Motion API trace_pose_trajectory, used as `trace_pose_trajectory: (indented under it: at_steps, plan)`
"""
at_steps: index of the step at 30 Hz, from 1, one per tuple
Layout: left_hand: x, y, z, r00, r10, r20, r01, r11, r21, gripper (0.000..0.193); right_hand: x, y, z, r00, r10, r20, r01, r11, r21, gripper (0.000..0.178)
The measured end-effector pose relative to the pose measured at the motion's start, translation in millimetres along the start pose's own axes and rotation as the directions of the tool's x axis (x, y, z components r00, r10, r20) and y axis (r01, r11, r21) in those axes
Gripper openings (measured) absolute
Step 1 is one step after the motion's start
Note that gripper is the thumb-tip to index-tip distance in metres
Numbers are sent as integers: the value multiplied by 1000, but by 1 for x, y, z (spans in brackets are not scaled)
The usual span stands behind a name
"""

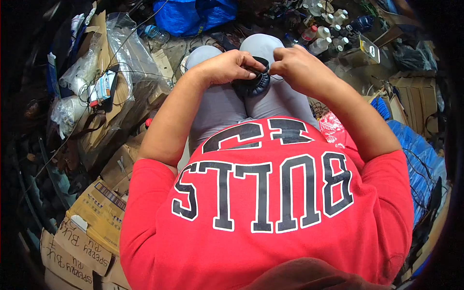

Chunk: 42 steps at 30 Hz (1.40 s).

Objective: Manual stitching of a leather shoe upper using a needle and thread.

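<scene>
Cluttered ground surrounds the seated person in the head view. At twelve o'clock near the rim sits a crumpled blue plastic bag (193,18), and at one o'clock stand many plastic bottles (320,45), clear or whitish, with caps. At ten o'clock lies thin, wrinkled clear plastic (126,46); at eight o'clock, a flat yellow carton (99,210) with worn edges.

Toward twelve o'clock, the black piece (257,87) rests on the thighs, over smooth grey trousers (215,108). It lies between the two hands, just below their fingers. Left hand (231,66) is at its ten o'clock and grips its upper edge with thumb and forefinger. Right hand (291,67) is at its two o'clock, with fingers curled inward; whether it pinches something, I cannot tell.

The black piece looks soft and slightly shiny, rounded in outline, with small gathered folds around its inside and a narrow band raised at the top. Below, the red shirt (309,251) is of soft cloth, with dark, white-edged print.
</scene>
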State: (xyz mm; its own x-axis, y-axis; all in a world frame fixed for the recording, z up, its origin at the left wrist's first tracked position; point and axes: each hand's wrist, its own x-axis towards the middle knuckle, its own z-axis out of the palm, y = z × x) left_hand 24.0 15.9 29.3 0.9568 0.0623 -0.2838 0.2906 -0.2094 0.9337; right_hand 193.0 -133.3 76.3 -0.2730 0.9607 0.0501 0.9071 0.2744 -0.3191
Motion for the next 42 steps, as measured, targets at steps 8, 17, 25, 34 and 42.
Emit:
trace_pose_trajectory:
  at_steps: [8, 17, 25, 34, 42]
  plan:
    - [12, -4, 2, 990, -62, -126, 54, 996, -65, 22, 16, 16, 24, 999, 38, 37, -47, 958, 281, 12]
    - [-52, 14, 35, 911, 17, -412, 103, 958, 268, 32, -13, 50, 38, 955, 236, 182, -291, 600, 746, 24]
    - [-84, 3, -5, 576, 196, -794, 182, 916, 358, 19, -2, 68, 70, 650, 745, -149, -37, 226, 973, 28]
    - [-51, -19, -2, 828, 229, -513, -555, 198, -808, 40, -3, 44, 40, 920, 363, 144, 121, -615, 779, 45]
    - [-97, -16, -13, 732, -168, -660, -207, 868, -450, 27, -40, 69, 31, 832, 452, 322, -173, -340, 924, 26]
